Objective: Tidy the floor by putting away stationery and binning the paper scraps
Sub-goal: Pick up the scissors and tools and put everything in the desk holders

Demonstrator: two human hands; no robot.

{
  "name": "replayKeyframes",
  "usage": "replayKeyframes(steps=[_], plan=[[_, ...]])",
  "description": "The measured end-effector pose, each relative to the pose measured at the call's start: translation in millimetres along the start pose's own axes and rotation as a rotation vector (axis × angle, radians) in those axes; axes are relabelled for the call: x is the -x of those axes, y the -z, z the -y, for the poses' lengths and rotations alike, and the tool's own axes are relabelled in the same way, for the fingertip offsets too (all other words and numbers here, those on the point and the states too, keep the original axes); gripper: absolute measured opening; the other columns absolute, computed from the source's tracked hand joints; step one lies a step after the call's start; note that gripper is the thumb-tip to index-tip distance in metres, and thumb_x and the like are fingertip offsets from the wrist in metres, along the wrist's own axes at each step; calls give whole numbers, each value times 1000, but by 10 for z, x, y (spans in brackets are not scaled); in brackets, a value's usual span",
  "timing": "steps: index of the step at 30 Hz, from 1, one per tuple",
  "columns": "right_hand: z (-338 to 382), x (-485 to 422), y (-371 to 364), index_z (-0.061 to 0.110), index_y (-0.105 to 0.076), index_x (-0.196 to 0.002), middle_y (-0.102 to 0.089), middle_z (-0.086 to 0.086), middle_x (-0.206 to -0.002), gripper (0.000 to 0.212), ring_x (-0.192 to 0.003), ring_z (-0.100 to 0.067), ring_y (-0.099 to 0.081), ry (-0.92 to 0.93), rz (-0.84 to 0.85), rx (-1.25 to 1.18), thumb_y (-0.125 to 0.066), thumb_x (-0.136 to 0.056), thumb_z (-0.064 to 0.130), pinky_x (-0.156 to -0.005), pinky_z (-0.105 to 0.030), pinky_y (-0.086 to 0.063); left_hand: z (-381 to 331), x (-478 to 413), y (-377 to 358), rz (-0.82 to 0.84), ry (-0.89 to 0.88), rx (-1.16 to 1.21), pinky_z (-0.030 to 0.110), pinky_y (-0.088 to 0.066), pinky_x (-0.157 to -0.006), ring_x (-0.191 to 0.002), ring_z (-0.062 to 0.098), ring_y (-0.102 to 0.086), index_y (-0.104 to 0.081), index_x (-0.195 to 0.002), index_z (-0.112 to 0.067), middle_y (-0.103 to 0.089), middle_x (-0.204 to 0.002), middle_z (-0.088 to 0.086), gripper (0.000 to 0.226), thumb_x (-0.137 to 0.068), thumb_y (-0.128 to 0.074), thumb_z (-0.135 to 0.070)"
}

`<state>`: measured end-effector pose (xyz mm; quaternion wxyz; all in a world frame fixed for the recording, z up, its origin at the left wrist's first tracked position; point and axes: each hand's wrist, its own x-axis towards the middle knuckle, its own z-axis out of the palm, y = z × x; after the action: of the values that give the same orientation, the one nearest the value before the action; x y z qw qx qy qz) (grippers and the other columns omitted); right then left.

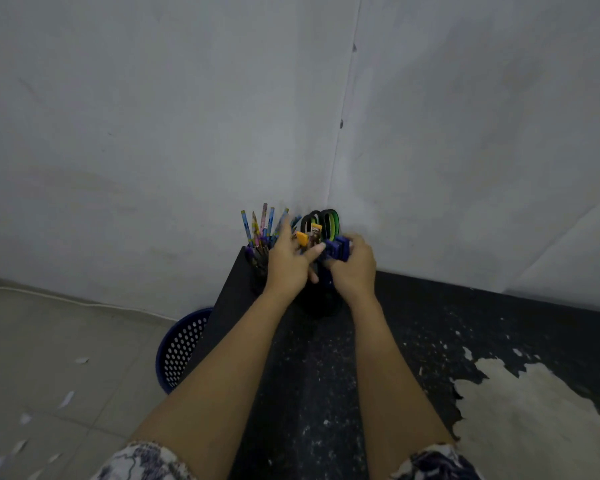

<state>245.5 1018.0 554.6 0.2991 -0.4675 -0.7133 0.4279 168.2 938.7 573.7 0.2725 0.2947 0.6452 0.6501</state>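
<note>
A black desk organiser (pixel 321 303) stands in the far corner of a dark table (pixel 326 375). Several patterned pencils (pixel 262 225) stick up from its left part, and green-handled scissors (pixel 328 223) from the back. Small orange items (pixel 303 238) sit at its top. My right hand (pixel 355 268) grips a blue block-shaped item (pixel 338 249) over the organiser. My left hand (pixel 288 265) is beside it, fingers straight, touching the stationery at the organiser's top. What lies under both hands is hidden.
A blue perforated bin (pixel 179 348) stands on the tiled floor, partly under the table's left edge. Several white paper scraps (pixel 66 398) lie on the floor at lower left. The table's surface is peeled at the right (pixel 534 417). Walls close in behind.
</note>
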Motion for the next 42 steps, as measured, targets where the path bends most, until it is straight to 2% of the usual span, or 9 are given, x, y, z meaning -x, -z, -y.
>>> replayKeyframes(steps=[2, 5, 10, 15, 18, 22, 26, 32, 42], plan=[[-71, 35, -35, 17, -53, -122, -61, -13, -114, 48, -109, -33, -52, -56, 14, 144, -66, -76, 15, -91, -38, -47, 17, 24, -56, 27, 23, 28, 18, -41, -35, -30, 5, -47, -50, -126, -10, -64, -98, 17, 41, -86, -61, -3], [-125, 67, -28, 15, -56, -120, -57, -15, -119, 43, -107, -32, -53, -114, 41, 94, -62, -78, 12, -94, -40, -48, 72, 57, -116, 50, 94, 139, 18, -41, -35, -35, 5, -53, -55, -103, -11, -62, -81, 8, 20, -86, -62, -3], [-147, 89, 22, 9, -55, -123, -45, -12, -126, 47, -99, -26, -55, -144, 21, -65, -59, -78, -2, -96, -30, -47, 174, 30, -194, 30, 173, 154, 18, -44, -38, -41, 5, -55, -57, -113, -3, -59, -73, 6, 25, -89, -60, -7], [-191, 103, 19, 6, -44, -135, -51, -16, -131, 57, -115, -30, -53, -241, 5, -103, -59, -80, 0, -97, -34, -45, 298, -8, -256, -44, -45, -442, 26, -48, -77, -87, 18, -57, -61, -120, -8, -58, -108, 12, 41, -81, -70, -17], [-218, 153, 16, 3, -57, -120, -62, -16, -108, 35, -93, -27, -59, -363, 23, -64, -57, -86, 12, -79, -34, -51, 319, 59, -253, -124, -162, -573, 31, -45, -88, -105, 22, -55, -56, -122, -8, -51, -121, 9, 44, -82, -69, -18], [-212, 187, -24, 1, -54, -120, -58, -12, -94, 30, -88, -35, -67, -547, 79, -223, -48, -94, 15, -71, -40, -59, 345, 96, -154, -463, -236, -412, 30, -51, -87, -104, 24, -54, -48, -116, -5, -36, -126, 12, 33, -84, -58, -6], [-179, 185, -78, -1, -52, -125, -59, -18, -115, 32, -90, -36, -69, -568, 39, -325, -45, -95, 9, -73, -37, -59, 397, -15, 77, -811, 122, -278, 44, -36, -107, -123, 28, -37, -41, -127, -4, -32, -138, 17, 47, -83, -56, -4], [-162, 191, -122, 0, -53, -122, -58, -17, -119, 30, -86, -38, -69, -593, -12, -420, -42, -96, 7, -73, -36, -58, 575, -218, 336, -400, 446, -156, 42, -42, -100, -122, 34, -48, -32, -142, -10, -47, -137, 18, 47, -97, -39, -21], [-51, 163, -159, -2, -51, -121, -57, -18, -119, 28, -87, -39, -69, -655, -37, -475, -45, -94, 5, -58, -31, -57, 467, -223, 214, -463, 568, -358, 41, -46, -90, -117, 38, -52, -41, -130, 8, -48, -132, 25, 40, -98, -37, -17]])
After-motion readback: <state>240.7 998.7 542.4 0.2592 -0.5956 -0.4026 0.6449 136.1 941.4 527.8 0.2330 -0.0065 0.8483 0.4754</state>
